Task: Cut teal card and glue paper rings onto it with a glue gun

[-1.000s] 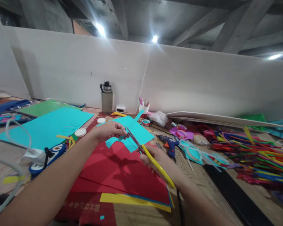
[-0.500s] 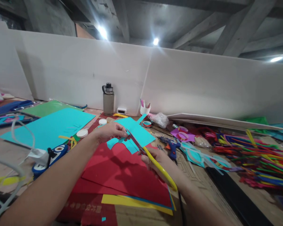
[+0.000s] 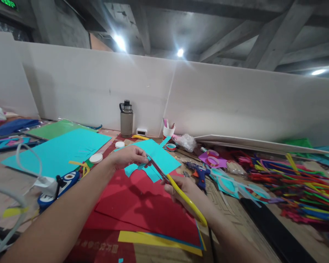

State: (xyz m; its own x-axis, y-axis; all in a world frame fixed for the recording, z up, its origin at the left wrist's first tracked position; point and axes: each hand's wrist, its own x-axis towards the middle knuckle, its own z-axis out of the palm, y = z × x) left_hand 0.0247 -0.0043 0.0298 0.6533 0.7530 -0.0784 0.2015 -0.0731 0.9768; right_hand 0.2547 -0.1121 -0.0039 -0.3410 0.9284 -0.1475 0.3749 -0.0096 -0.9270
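Note:
My right hand is wrapped round a pair of yellow-handled scissors, whose blades point up and left. My left hand pinches a small piece of turquoise paper, and the scissor tips are right by its fingertips. Whether the blades touch the paper I cannot tell. Beneath both hands lie a cut turquoise sheet and red sheets, with yellow sheets showing under the red ones.
A bottle stands by the white board. To the right lie a blue glue gun, a black case-like object and many coloured pipe cleaners. At left are a large turquoise sheet, white cables and a white lid.
The view has tilted up slightly, so things sit a little lower in the picture. Both hands keep nearly the same pose, with the scissors and paper piece still held.

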